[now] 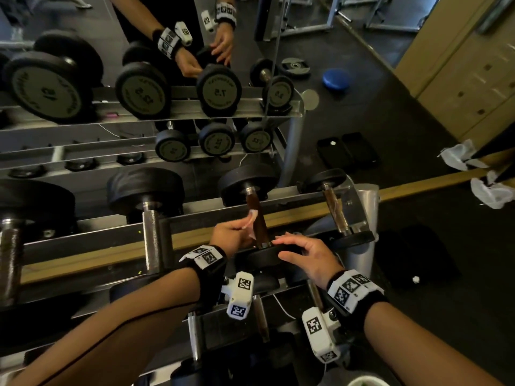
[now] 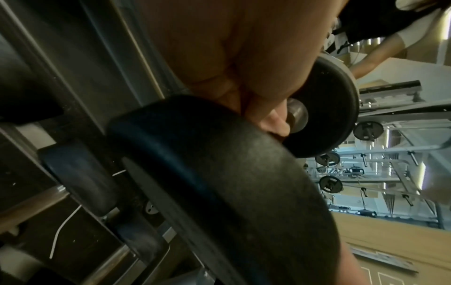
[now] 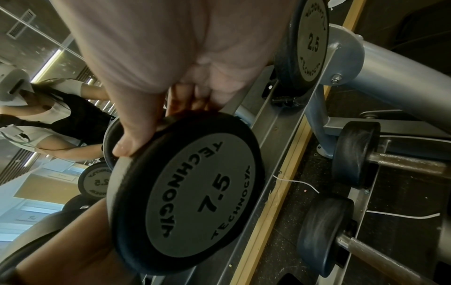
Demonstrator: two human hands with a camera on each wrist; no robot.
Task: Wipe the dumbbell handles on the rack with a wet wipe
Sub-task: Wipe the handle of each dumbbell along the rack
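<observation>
The left hand pinches a pale wet wipe against the brown handle of a dumbbell marked 7.5 that lies across the top shelf of the rack. The fingers curl round the wipe and the bar together. The right hand is clamped over the near weight head of that same dumbbell; its thumb presses the rim beside the grey face with the number, and the fingers wrap over the top.

Just to the right, on the same shelf, lies a smaller dumbbell marked 2.5, close to the rack's grey end post. To the left lie two bigger ones with steel handles, well apart from the hands. That makes four dumbbells in view on this shelf. A lower shelf under the wrists holds more handles, partly hidden by the forearms.

A mirror stands right behind the rack and repeats the dumbbells and both hands. A wooden strip runs along its foot. On the floor to the right lies a crumpled white wipe, with a dark mat nearer the rack.
</observation>
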